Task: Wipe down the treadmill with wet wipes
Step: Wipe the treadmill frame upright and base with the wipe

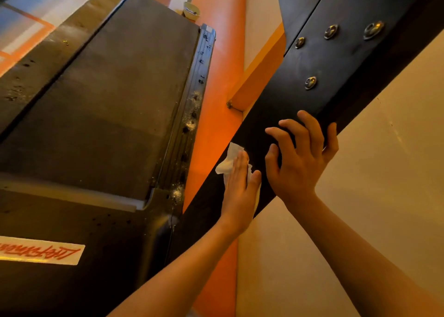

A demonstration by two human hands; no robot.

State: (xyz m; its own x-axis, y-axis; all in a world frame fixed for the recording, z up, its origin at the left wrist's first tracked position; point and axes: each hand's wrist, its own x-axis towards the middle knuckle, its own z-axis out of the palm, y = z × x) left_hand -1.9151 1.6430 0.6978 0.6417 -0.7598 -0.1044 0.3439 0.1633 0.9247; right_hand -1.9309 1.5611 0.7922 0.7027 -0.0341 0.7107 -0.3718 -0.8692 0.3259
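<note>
A black treadmill upright (322,62) with silver bolts slants from top right down to the base. Pressed flat against its lower part is a white wet wipe (228,163), under my left hand (237,189), whose fingers lie straight with the thumb out to the right. My right hand (302,158) is just above, its fingers curled over the upright and the thumb hooked round the far edge. The treadmill belt (120,88) fills the left of the view, and its right side rail (192,115) is speckled with dust.
An orange floor strip (216,100) runs between the treadmill and a beige wall (384,172). An orange ledge (259,74) juts out behind the upright. The black motor cover carries a white label (40,250). A yellow-green object (191,10) lies at the belt's far end.
</note>
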